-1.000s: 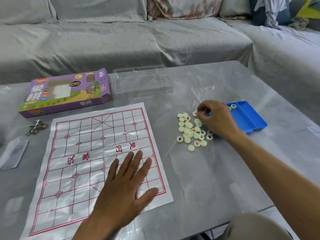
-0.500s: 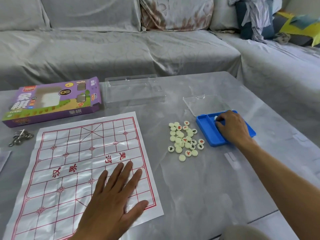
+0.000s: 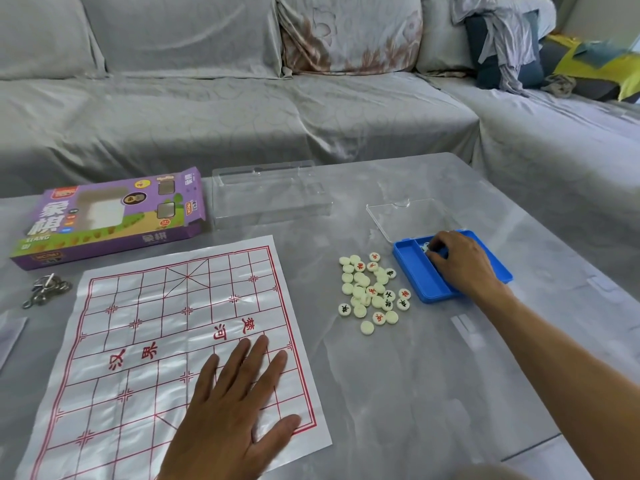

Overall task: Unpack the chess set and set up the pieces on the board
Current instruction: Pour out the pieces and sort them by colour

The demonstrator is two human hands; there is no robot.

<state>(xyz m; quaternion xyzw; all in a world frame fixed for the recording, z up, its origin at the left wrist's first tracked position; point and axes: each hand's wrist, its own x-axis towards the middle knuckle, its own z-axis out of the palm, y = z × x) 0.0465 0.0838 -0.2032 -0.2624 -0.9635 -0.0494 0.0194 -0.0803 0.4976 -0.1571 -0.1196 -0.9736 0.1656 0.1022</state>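
- A second ago I had my right hand (image 3: 462, 263) over the top of the pile (image 3: 374, 292); now it sits in the blue tray (image 3: 417, 271), at about three o'clock from the pile and just beside it.
- Its fingers are curled down onto small pale pieces in the tray's far compartment. I read this as pinching a leftover piece, though the knuckles hide the contact, so I cannot be sure.
- The pile looks unchanged across that second: pale discs, some showing red or black characters, some blank side up, all loose on the table (image 3: 398, 393).
- My left hand (image 3: 239, 407) has stayed flat, fingers straight and spread, pressing the board (image 3: 149, 341) down at its five o'clock corner.
- The board carries no pieces yet, and lies at nine o'clock from the pile, well apart.
- My judgement: unpacking is nearly finished, since the tray's near compartment looks bare. Placement has not begun.
- The purple box (image 3: 110, 216) and clear lid (image 3: 412, 216) lie at the far edge, out of the way.
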